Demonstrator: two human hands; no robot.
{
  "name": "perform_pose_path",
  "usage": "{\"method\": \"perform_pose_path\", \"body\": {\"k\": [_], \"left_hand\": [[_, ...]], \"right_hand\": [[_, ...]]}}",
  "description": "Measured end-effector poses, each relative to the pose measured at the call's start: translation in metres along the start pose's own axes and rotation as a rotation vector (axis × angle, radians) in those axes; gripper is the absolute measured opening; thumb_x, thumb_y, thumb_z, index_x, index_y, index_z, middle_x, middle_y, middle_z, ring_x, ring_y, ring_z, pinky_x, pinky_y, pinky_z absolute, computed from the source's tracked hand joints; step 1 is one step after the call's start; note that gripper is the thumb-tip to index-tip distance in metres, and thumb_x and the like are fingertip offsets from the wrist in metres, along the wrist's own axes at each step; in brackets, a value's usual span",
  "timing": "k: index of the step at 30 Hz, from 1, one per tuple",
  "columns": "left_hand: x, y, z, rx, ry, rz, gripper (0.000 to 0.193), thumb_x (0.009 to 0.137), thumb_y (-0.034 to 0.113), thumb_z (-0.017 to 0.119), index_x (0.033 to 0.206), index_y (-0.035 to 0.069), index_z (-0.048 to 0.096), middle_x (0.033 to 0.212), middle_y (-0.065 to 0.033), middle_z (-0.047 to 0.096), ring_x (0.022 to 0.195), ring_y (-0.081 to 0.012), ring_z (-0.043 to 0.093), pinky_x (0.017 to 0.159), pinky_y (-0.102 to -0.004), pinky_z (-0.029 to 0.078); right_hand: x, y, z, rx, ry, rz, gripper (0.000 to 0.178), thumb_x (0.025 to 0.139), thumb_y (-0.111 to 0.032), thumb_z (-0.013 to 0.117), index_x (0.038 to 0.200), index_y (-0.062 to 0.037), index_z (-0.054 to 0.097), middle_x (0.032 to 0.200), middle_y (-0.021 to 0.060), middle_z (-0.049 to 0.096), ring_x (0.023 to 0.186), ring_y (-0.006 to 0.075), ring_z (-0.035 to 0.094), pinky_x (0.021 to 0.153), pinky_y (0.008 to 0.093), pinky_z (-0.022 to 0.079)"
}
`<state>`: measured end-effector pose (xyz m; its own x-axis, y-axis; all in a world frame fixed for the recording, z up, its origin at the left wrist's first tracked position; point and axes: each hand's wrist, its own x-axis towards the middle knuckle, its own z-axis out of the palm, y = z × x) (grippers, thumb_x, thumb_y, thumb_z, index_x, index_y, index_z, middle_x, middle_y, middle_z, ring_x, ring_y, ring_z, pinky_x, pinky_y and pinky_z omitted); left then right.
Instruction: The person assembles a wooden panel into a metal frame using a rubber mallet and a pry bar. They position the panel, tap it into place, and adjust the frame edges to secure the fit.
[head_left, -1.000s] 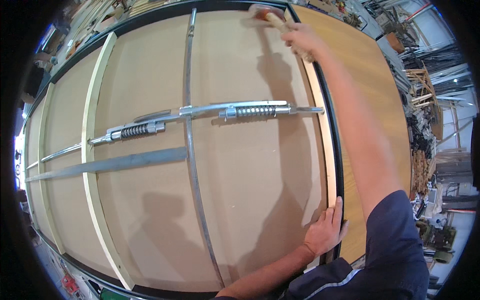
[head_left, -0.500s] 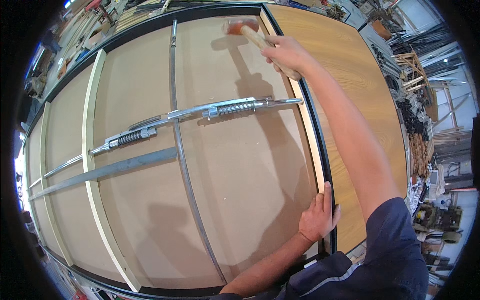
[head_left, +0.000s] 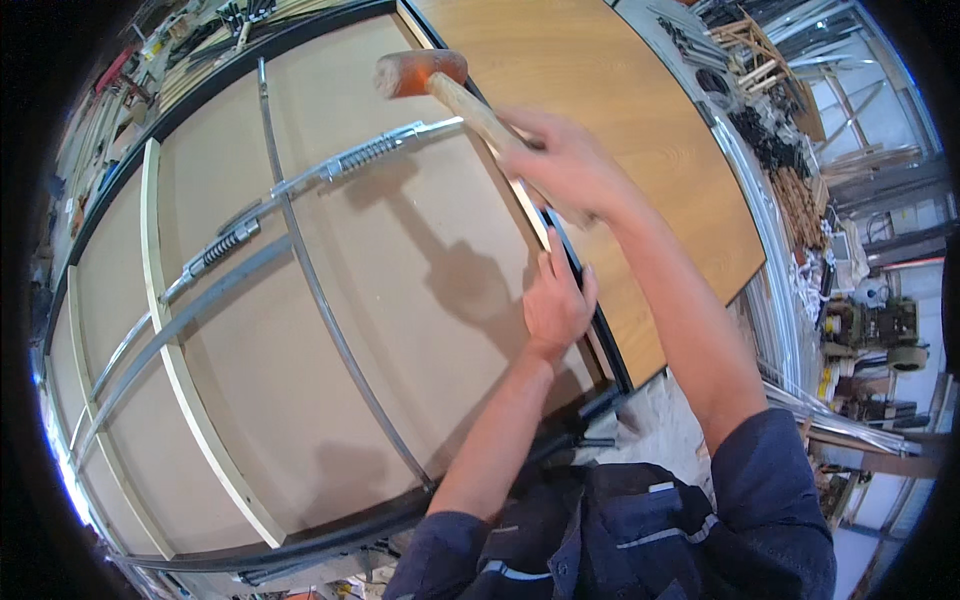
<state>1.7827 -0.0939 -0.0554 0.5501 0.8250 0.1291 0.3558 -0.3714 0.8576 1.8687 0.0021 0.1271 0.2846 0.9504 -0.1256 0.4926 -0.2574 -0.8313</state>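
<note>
My right hand (head_left: 560, 165) is wrapped round the wooden handle of a mallet (head_left: 415, 74). Its worn reddish head is raised over the right edge of a large framed panel. Lower along that edge, my left hand (head_left: 560, 305) grips a pale wooden strip (head_left: 525, 205) lying against the inside of the black frame (head_left: 602, 345), fingers and thumb on either side. A metal rod with springs (head_left: 365, 155) crosses the beige panel (head_left: 400, 290) and ends near the strip. A thin metal tube (head_left: 335, 330) runs across the rod.
A wood-grain board (head_left: 600, 110) adjoins the frame on the right. Pale wooden crossbars (head_left: 190, 400) and a flat grey metal bar (head_left: 215, 285) lie over the panel's left part. Metal lengths (head_left: 840, 425) and a machine (head_left: 875, 330) stand at the right.
The view has shifted, so the panel appears farther left. My right hand has brought the mallet nearer my left hand, which still grips the strip.
</note>
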Motion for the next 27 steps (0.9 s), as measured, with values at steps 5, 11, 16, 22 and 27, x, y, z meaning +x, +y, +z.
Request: {"method": "perform_pose_path", "body": {"k": [5,11,16,22,27], "left_hand": [[-0.006,-0.012,-0.009,-0.086,-0.120,-0.026,0.047,0.092,0.030,0.067,0.127,0.001,0.054,0.111,-0.0208,0.063,0.085,-0.0422,0.067,0.081,-0.0568,0.056],[-0.008,-0.002,-0.028,-0.493,-0.320,-0.131,0.067,0.098,0.022,0.070,0.151,-0.005,0.038,0.093,-0.0137,0.063,0.089,-0.0252,0.065,0.090,-0.0414,0.053],[-0.002,-0.006,-0.025,-0.410,-0.404,-0.103,0.087,0.095,0.016,0.074,0.162,0.001,0.020,0.099,-0.0090,0.057,0.081,-0.0146,0.059,0.068,-0.0300,0.051],[-0.001,0.014,-0.032,-0.553,-0.411,-0.170,0.093,0.094,0.012,0.074,0.164,0.006,0.013,0.096,-0.0045,0.052,0.075,-0.0118,0.053,0.059,-0.0286,0.046],[-0.003,0.010,-0.034,-0.519,-0.416,-0.169,0.093,0.095,0.015,0.074,0.163,0.004,0.012,0.093,-0.0048,0.053,0.073,-0.0123,0.055,0.059,-0.0283,0.048]], "right_hand": [[-0.190,-0.004,-0.012,0.233,-0.066,0.321,0.063,0.084,-0.006,0.073,0.143,0.0046,0.055,0.097,0.0075,0.068,0.079,0.0153,0.062,0.070,0.0320,0.053],[-0.359,0.032,0.008,0.052,-0.046,0.355,0.064,0.082,-0.008,0.077,0.142,0.0021,0.055,0.105,0.0194,0.072,0.086,0.0238,0.069,0.076,0.0361,0.055],[-0.403,0.044,0.060,0.117,-0.088,0.200,0.060,0.084,-0.013,0.076,0.139,0.0011,0.057,0.109,0.0285,0.069,0.094,0.0360,0.072,0.084,0.0411,0.055],[-0.411,0.077,0.053,-0.010,0.020,0.263,0.057,0.083,-0.010,0.070,0.138,-0.0006,0.058,0.098,0.0276,0.068,0.089,0.0429,0.069,0.081,0.0469,0.055],[-0.432,0.090,0.076,0.036,0.023,0.099,0.054,0.084,-0.008,0.069,0.136,-0.0012,0.059,0.098,0.0276,0.068,0.089,0.0431,0.068,0.080,0.0478,0.054]]}}
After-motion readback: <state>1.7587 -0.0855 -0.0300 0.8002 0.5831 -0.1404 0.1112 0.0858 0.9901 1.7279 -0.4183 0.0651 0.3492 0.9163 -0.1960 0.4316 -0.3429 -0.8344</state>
